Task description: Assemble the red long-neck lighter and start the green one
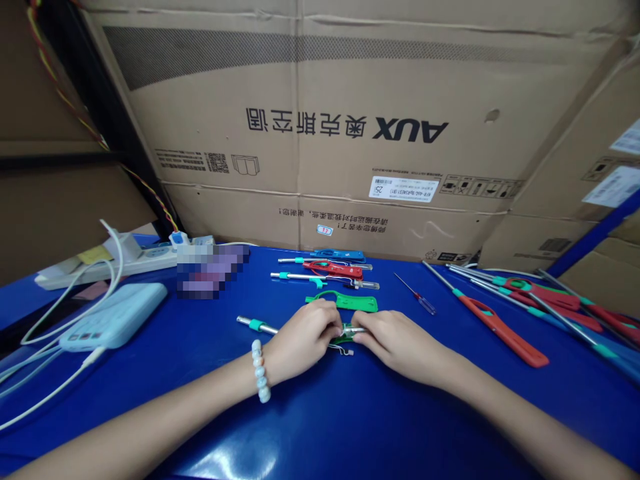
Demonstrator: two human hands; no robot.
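Observation:
Both of my hands meet over a partly taken-apart long-nosed lighter (pixel 270 329), low above the blue table. Its metal tube with a teal collar sticks out to the left from under my left hand (pixel 305 337), whose fingers are pinched round the lighter's inner body. My right hand (pixel 400 343) grips the other end, thumb and fingers closed. Thin white wires (pixel 345 350) hang below the fingertips, and a bit of green shows between the hands. Just behind lies a green handle shell (pixel 356 303). My fingers hide most of the middle part.
Farther back lie a red handle shell (pixel 334 269), a blue handle shell (pixel 340 255) and metal tubes with wires. A small screwdriver (pixel 424 303) rests to the right, near several whole lighters (pixel 505 330). At left are a power bank (pixel 115 317) with cables and a power strip (pixel 155 259). A cardboard box (pixel 340 80) stands behind.

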